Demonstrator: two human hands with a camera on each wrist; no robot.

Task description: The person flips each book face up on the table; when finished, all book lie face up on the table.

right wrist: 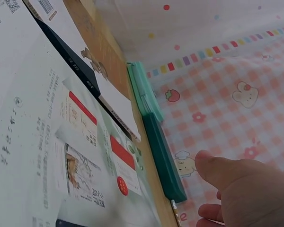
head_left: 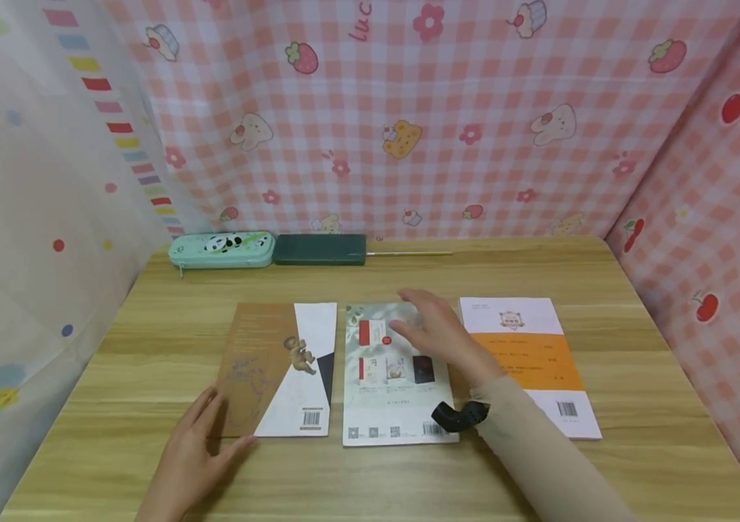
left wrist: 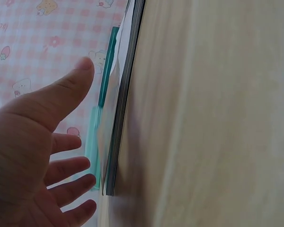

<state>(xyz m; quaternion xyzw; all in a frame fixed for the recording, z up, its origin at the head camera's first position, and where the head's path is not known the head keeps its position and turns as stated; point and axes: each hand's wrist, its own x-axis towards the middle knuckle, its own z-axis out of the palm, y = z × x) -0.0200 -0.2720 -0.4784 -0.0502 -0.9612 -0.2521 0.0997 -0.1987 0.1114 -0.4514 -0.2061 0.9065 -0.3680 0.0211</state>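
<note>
Three books lie side by side, flat on the wooden table. At the left is a brown and white book (head_left: 278, 391) with a small cherub figure on its cover. My left hand (head_left: 190, 442) is at its lower left corner, thumb apart from loosely bent fingers, gripping nothing. The middle book (head_left: 396, 413) is pale green with small printed pictures. Over its upper right part hovers my right hand (head_left: 442, 330), fingers extended and nothing in its grasp. A white and orange book (head_left: 527, 319) lies at the right, partly hidden behind the right forearm.
Along the table's back edge stand a mint panda pencil case (head_left: 223, 250), a dark green case (head_left: 320, 250) and a thin rod (head_left: 409, 253). A black curved wrist-worn piece (head_left: 458, 416) sits by the right sleeve. Patterned curtains (head_left: 409, 94) enclose the table (head_left: 318, 482).
</note>
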